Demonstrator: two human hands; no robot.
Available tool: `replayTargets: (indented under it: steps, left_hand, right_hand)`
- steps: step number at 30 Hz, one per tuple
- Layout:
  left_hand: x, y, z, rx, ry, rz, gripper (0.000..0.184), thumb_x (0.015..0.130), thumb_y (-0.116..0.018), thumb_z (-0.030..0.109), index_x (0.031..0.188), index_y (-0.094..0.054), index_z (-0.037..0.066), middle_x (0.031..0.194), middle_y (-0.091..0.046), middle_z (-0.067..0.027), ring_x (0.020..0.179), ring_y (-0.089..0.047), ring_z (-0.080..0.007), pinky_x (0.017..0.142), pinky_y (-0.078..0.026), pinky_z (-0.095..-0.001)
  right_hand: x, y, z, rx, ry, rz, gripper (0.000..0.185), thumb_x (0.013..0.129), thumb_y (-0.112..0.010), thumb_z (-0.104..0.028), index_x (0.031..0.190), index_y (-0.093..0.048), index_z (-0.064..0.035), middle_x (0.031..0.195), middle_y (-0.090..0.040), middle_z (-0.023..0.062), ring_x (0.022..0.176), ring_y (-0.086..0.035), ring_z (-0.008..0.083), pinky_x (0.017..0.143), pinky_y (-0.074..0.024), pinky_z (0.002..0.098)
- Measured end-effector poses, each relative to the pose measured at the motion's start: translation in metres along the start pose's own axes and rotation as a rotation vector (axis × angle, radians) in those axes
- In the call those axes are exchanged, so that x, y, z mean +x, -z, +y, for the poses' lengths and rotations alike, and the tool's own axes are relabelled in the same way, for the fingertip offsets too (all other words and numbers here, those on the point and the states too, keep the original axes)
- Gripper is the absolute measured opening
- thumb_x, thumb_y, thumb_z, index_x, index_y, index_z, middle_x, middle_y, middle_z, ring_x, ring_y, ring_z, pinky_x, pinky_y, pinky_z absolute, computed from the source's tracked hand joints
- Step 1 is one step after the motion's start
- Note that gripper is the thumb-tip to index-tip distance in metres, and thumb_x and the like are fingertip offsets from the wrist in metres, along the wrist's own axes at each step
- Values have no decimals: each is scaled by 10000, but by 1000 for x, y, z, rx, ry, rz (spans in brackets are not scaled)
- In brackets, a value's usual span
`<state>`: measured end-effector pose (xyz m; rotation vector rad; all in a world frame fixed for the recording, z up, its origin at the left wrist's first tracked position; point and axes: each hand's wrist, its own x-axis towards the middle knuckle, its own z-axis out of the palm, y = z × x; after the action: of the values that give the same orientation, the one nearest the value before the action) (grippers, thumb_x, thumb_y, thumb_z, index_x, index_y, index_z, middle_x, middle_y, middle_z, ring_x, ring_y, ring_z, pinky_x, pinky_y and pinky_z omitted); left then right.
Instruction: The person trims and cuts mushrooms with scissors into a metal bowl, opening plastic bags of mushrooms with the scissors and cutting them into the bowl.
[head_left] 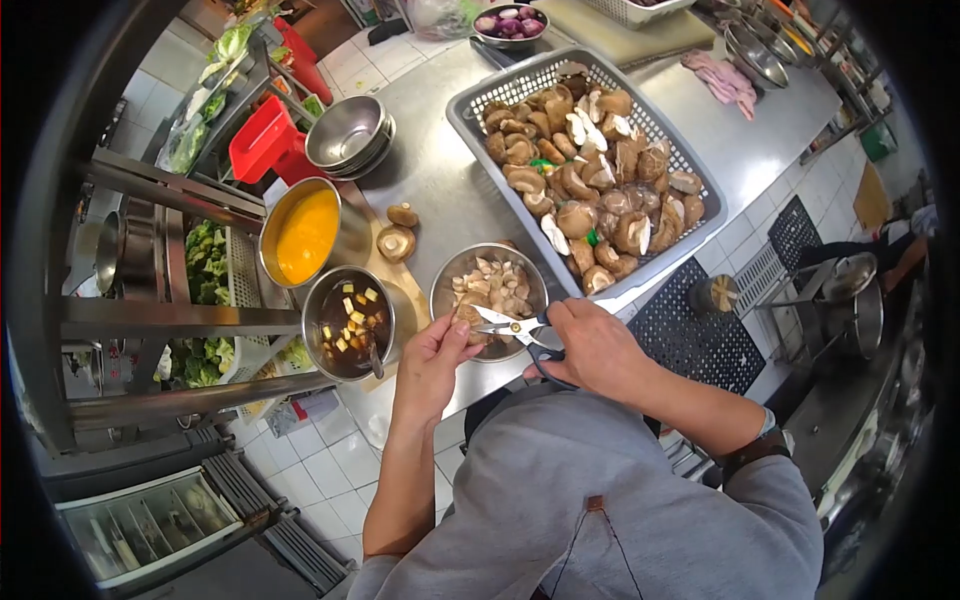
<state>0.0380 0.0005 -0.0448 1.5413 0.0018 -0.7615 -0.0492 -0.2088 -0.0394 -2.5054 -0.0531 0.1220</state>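
Note:
My left hand point(438, 358) pinches a brown mushroom point(468, 318) over the near-left rim of a metal bowl point(437, 287). Inside that bowl lie cut pale mushroom stems point(500, 283). In my right hand point(592, 350) is a pair of scissors point(521, 327), its dark handles around my fingers. The blades stand apart and point left, at the mushroom. Beyond the bowl, a grey plastic basket point(462, 118) holds many whole brown mushrooms point(577, 217). Two loose mushrooms point(396, 242) rest on the table left of the bowl.
A pot of orange liquid point(303, 235) and a pot of dark sauce with pale cubes point(347, 325) stand at the left. Stacked metal bowls point(347, 135) sit behind them. A pink cloth point(722, 82) lies at the far right of the steel table point(425, 115). Metal shelving point(200, 317) borders the left.

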Motion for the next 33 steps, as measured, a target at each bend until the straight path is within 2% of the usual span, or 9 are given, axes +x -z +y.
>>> replayTargets:
  steps: [5, 8, 10, 11, 14, 15, 19, 22, 33]
  left_hand:
    - [3, 3, -6, 68, 41, 16, 307, 973, -504, 215, 1128, -599, -32, 1040, -652, -82, 906, -620, -120, 835, -514, -258]
    - [8, 7, -14, 81, 61, 14, 293, 968, -512, 199, 1132, -591, -30, 1040, -651, -83, 901, -626, -124, 829, -513, -251]
    - [12, 11, -22, 45, 53, 57, 311, 963, -523, 193, 1155, -574, -46, 1040, -643, -89, 886, -621, -124, 807, -519, -248]
    - [12, 13, -24, 10, 48, 95, 334, 958, -533, 186, 1179, -558, -63, 1040, -636, -94, 870, -617, -124, 785, -526, -246]
    - [10, 21, -24, -61, 29, 137, 368, 956, -532, 167, 1236, -516, -72, 1078, -626, -115, 912, -624, -145, 809, -529, -260]
    - [9, 21, -23, -61, 31, 137, 368, 956, -532, 167, 1236, -516, -72, 1078, -626, -115, 912, -624, -145, 809, -529, -260]
    - [1, 8, -6, -83, -10, 154, 365, 962, -512, 144, 1269, -503, -54, 1105, -630, -125, 941, -633, -163, 827, -531, -279]
    - [-7, 1, 4, -29, -2, 107, 378, 956, -518, 129, 1278, -491, -68, 1114, -626, -129, 954, -629, -162, 834, -538, -284]
    - [-21, 2, 17, 17, -37, 51, 403, 945, -549, 143, 1286, -495, -65, 1108, -627, -126, 946, -619, -138, 815, -540, -270]
  right_hand:
    - [-3, -25, 5, 41, -93, -5, 526, 694, -762, -448, 827, -559, 19, 739, -621, 179, 687, -611, 396, 642, -495, 431]
    - [1, -30, 17, 106, -55, -32, 477, 759, -731, -459, 767, -595, -2, 640, -631, 117, 566, -621, 315, 557, -496, 397]
    - [8, -23, 24, 825, -456, -579, 457, 827, -684, -461, 766, -613, -13, 633, -626, 53, 545, -610, 187, 532, -493, 326]
    - [5, -28, 36, 1144, -454, -662, 451, 858, -648, -466, 833, -629, -16, 686, -626, 29, 592, -591, 98, 568, -491, 260]
    - [-4, -20, 44, 1178, -494, -583, 521, 821, -676, -502, 908, -620, 8, 790, -642, 73, 673, -607, 111, 627, -501, 246]
    - [-5, -23, 47, 924, -415, -614, 603, 774, -708, -538, 985, -604, 17, 887, -640, 96, 789, -609, 136, 703, -494, 265]
    - [-1, -11, 31, 518, -256, -666, 635, 724, -745, -550, 1010, -599, -2, 888, -629, 88, 853, -589, 184, 768, -465, 311]
    - [0, -17, 31, 626, -190, -548, 669, 697, -719, -632, 816, -584, 13, 747, -582, 104, 726, -564, 214, 663, -453, 339]
    - [3, -14, 20, 673, -207, -478, 586, 685, -773, -555, 703, -586, 0, 624, -559, 49, 611, -529, 154, 575, -427, 308]
